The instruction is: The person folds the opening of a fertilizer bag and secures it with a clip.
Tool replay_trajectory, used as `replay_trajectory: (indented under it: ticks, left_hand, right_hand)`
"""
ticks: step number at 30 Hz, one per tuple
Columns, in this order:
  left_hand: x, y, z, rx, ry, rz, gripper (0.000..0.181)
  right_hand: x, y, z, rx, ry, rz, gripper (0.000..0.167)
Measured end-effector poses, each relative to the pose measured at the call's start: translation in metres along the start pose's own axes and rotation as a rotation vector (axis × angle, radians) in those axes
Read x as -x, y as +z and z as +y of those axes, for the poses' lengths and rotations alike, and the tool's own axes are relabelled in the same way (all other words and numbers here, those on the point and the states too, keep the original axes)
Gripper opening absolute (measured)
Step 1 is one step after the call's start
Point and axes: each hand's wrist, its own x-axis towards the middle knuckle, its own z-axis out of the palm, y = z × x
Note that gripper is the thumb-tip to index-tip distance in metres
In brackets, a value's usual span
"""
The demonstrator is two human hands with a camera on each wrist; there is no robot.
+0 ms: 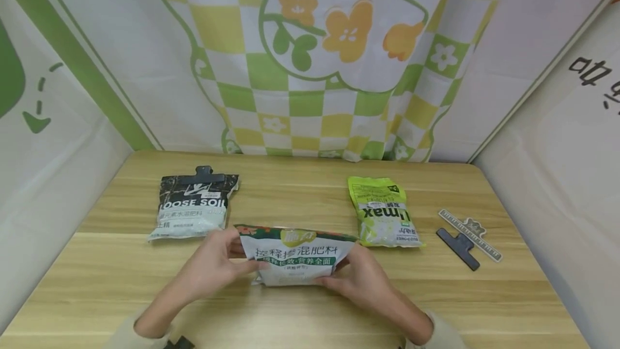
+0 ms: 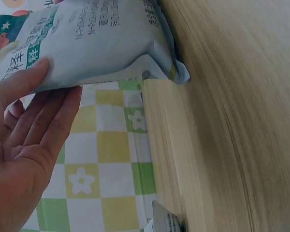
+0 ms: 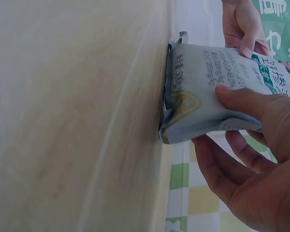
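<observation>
A white fertilizer bag point(image 1: 296, 268) with a green and red top band stands upright at the middle of the table in the head view, its lower edge against the wood. My left hand point(image 1: 215, 263) holds its left side, thumb on the front and fingers behind. On the right side my right hand point(image 1: 363, 279) grips it the same way. The left wrist view shows the left thumb pressed on the bag point(image 2: 101, 43) with the fingers beneath. In the right wrist view the right hand point(image 3: 261, 159) pinches the bag point(image 3: 198, 92) between thumb and fingers.
A black and white soil bag point(image 1: 191, 211) with a black clip point(image 1: 203, 175) across its top lies at the left. To the right lies a lime green bag point(image 1: 385, 211). Beside it are a black clip point(image 1: 457, 248) and a pale ruler-like strip clip point(image 1: 471, 234). A checkered curtain point(image 1: 310, 106) hangs behind.
</observation>
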Motion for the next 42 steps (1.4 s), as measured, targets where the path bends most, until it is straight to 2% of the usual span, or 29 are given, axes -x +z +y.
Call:
replay_trajectory:
  ticks: [3,8,12,15,19,25,28,32,35,38,42]
  left_hand:
    - [0.001,-0.002,-0.002,-0.023,0.027,-0.014,0.042]
    - [0.0,-0.002,-0.002,-0.022,0.038,-0.024,0.042]
    - [-0.001,-0.003,-0.001,-0.05,0.068,-0.029,0.041]
    - [-0.001,-0.006,0.001,-0.088,0.084,-0.047,0.041]
    - [-0.001,-0.009,0.007,-0.154,0.062,-0.067,0.042]
    - [-0.004,-0.009,0.012,-0.232,0.05,-0.027,0.03]
    - [-0.007,-0.008,0.013,-0.198,0.05,0.004,0.024]
    - [-0.013,-0.005,0.017,-0.088,0.078,0.032,0.023]
    - [-0.019,-0.003,0.02,-0.017,0.122,0.06,0.019]
    - [-0.022,-0.002,0.022,0.015,0.151,0.093,0.013]
    - [-0.024,-0.001,0.023,0.053,0.223,0.114,0.015]
  right_hand:
    - [0.0,-0.003,-0.001,0.029,-0.019,-0.036,0.061]
    - [-0.003,-0.01,-0.002,0.03,-0.047,-0.093,0.059]
    - [-0.003,-0.016,-0.003,0.042,-0.055,-0.11,0.056]
    - [-0.004,-0.02,-0.005,0.016,-0.074,-0.088,0.056]
    - [-0.007,-0.022,-0.01,-0.103,-0.111,-0.019,0.053]
    - [-0.016,-0.019,-0.014,-0.238,-0.284,0.121,0.032]
    - [-0.022,-0.018,-0.014,-0.275,-0.355,0.14,0.024]
    - [-0.027,-0.018,-0.018,-0.282,-0.378,0.151,0.016]
    - [-0.03,-0.02,-0.022,-0.268,-0.375,0.163,0.017]
    - [-0.031,-0.021,-0.026,-0.267,-0.379,0.171,0.021]
    - [-0.033,-0.023,-0.027,-0.273,-0.394,0.174,0.019]
